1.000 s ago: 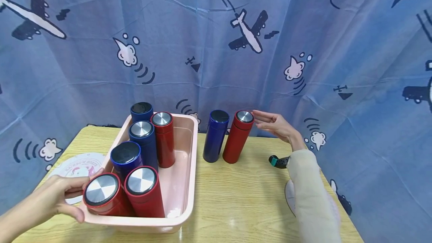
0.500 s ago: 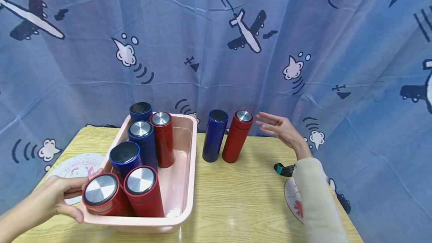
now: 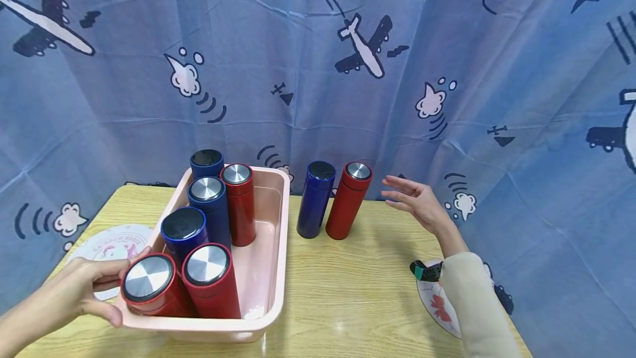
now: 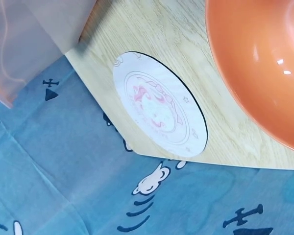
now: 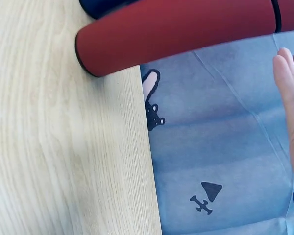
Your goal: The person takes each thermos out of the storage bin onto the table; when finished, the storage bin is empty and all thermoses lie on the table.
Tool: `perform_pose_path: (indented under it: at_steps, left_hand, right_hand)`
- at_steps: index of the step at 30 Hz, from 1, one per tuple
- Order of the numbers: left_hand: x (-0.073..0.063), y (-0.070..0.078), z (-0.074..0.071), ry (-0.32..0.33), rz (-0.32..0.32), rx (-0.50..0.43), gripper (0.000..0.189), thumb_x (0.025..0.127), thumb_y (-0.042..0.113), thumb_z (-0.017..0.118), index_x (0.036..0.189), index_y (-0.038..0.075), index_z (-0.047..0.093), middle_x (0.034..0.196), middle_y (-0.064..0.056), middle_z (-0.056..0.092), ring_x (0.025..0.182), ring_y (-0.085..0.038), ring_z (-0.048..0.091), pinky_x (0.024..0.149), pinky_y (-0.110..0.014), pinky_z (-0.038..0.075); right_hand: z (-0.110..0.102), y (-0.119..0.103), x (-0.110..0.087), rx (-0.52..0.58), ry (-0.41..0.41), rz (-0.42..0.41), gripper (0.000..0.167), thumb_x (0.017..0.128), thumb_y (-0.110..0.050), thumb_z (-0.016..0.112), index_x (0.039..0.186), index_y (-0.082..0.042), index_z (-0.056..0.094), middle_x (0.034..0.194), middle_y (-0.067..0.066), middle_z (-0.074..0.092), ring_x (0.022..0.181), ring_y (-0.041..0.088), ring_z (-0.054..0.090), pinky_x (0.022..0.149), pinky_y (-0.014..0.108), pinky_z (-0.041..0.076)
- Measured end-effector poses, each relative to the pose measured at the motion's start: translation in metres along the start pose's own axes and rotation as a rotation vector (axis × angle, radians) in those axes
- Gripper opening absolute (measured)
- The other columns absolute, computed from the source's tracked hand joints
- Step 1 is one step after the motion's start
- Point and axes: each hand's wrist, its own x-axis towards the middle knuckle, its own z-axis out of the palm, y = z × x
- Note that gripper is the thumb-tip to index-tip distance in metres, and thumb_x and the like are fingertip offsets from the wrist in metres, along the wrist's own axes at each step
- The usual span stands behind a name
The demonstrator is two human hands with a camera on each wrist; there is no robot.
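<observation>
My left hand point(image 3: 84, 286) holds the near left corner of a pink plastic bin point(image 3: 282, 225), thumb outside; part of its grip is hidden. Inside stand three red thermos flasks point(image 3: 221, 291) and three blue thermos flasks point(image 3: 218, 214). One red flask point(image 3: 149, 280) at that corner leans close to my fingers. On the table right of the bin, another blue flask point(image 3: 313, 209) and a red flask point(image 3: 345, 209) stand side by side. My right hand point(image 3: 417, 200) hovers to the right of this red flask, fingers spread and apart from it. In the right wrist view, fingers point(image 5: 286, 78) show near its lid end.
A round printed mat point(image 3: 124, 236) lies left of the bin; another mat point(image 3: 442, 308) is partly under the right sleeve. A dark wrist strap point(image 3: 426, 271) shows by that sleeve. A glossy orange bowl-like thing point(image 4: 259, 63) appears in the left wrist view. A blue curtain point(image 3: 318, 70) hangs behind.
My right hand has drawn away from the red flask, moving right and slightly down toward me, its fingers spreading. The left hand, bin and flasks stay put.
</observation>
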Motion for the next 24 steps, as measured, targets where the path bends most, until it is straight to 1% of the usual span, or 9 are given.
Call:
perform_pose_path:
  at_steps: [3,5,7,14,15,18,21,23,24]
  left_hand:
    - [0.0,0.0,0.0,0.005,-0.005,0.007,0.073,0.046,0.022,0.082,0.117,0.022,0.064,0.116,0.017,0.062,0.102,0.008,0.056,0.078,-0.003,0.046]
    - [-0.001,-0.001,0.0,0.006,-0.006,0.001,0.075,0.047,0.021,0.082,0.119,0.023,0.064,0.119,0.016,0.06,0.102,0.007,0.056,0.078,-0.003,0.047]
    - [-0.001,-0.001,0.0,0.005,-0.01,0.019,0.074,0.047,0.024,0.081,0.119,0.023,0.064,0.12,0.017,0.06,0.103,0.006,0.056,0.08,-0.004,0.046]
    - [-0.002,0.001,0.0,-0.005,-0.009,0.016,0.068,0.047,0.02,0.082,0.113,0.02,0.065,0.113,0.015,0.064,0.102,0.006,0.057,0.079,-0.005,0.047]
    - [-0.001,0.002,0.0,-0.003,-0.011,0.029,0.067,0.047,0.022,0.082,0.112,0.021,0.065,0.112,0.015,0.065,0.102,0.005,0.058,0.08,-0.004,0.047]
    - [-0.001,0.002,0.001,-0.002,-0.007,0.025,0.066,0.048,0.023,0.082,0.112,0.02,0.065,0.112,0.015,0.065,0.102,0.005,0.058,0.08,-0.004,0.047]
    - [-0.001,0.0,0.001,0.002,-0.001,-0.016,0.069,0.048,0.02,0.082,0.116,0.02,0.064,0.114,0.015,0.063,0.103,0.006,0.057,0.079,-0.005,0.048]
    - [-0.001,-0.001,0.002,0.0,0.002,-0.056,0.072,0.049,0.017,0.082,0.119,0.02,0.063,0.116,0.016,0.062,0.103,0.006,0.056,0.078,-0.005,0.048]
    - [-0.001,-0.002,0.002,-0.001,0.001,-0.072,0.075,0.05,0.016,0.082,0.122,0.021,0.062,0.118,0.016,0.061,0.104,0.006,0.056,0.078,-0.006,0.048]
  right_hand:
    - [0.005,0.001,-0.006,0.019,0.004,0.0,0.04,0.094,0.001,0.057,0.134,-0.005,0.055,0.119,-0.004,0.065,0.106,0.017,0.065,0.088,0.033,0.053]
    - [0.008,0.002,-0.01,0.026,-0.002,0.0,0.042,0.094,0.002,0.057,0.135,-0.002,0.052,0.12,-0.003,0.065,0.107,0.018,0.064,0.09,0.035,0.052]
    - [0.013,0.003,-0.013,0.025,-0.007,0.001,0.044,0.094,0.003,0.056,0.137,0.001,0.049,0.12,-0.003,0.065,0.107,0.018,0.064,0.09,0.036,0.051]
    - [0.038,0.004,-0.024,-0.006,-0.015,-0.001,0.049,0.094,-0.001,0.057,0.139,0.009,0.04,0.119,-0.004,0.065,0.104,0.015,0.065,0.089,0.034,0.053]
    - [0.042,0.003,-0.026,-0.007,-0.018,0.005,0.049,0.094,-0.001,0.058,0.139,0.009,0.04,0.119,-0.004,0.065,0.104,0.015,0.065,0.089,0.033,0.053]
    - [0.053,0.001,-0.029,-0.008,-0.035,0.017,0.047,0.094,-0.003,0.059,0.138,0.006,0.044,0.12,-0.004,0.064,0.106,0.016,0.064,0.089,0.033,0.053]
    - [0.063,-0.002,-0.032,-0.004,-0.051,0.02,0.042,0.095,-0.003,0.058,0.135,0.0,0.051,0.122,-0.003,0.063,0.107,0.017,0.063,0.09,0.034,0.053]
    - [0.07,-0.003,-0.033,-0.003,-0.063,0.018,0.04,0.095,-0.003,0.058,0.135,-0.002,0.053,0.124,0.0,0.062,0.108,0.017,0.063,0.091,0.033,0.052]
    - [0.073,-0.003,-0.033,-0.001,-0.068,0.016,0.041,0.095,-0.004,0.058,0.135,-0.002,0.052,0.124,0.0,0.062,0.109,0.017,0.063,0.091,0.033,0.052]
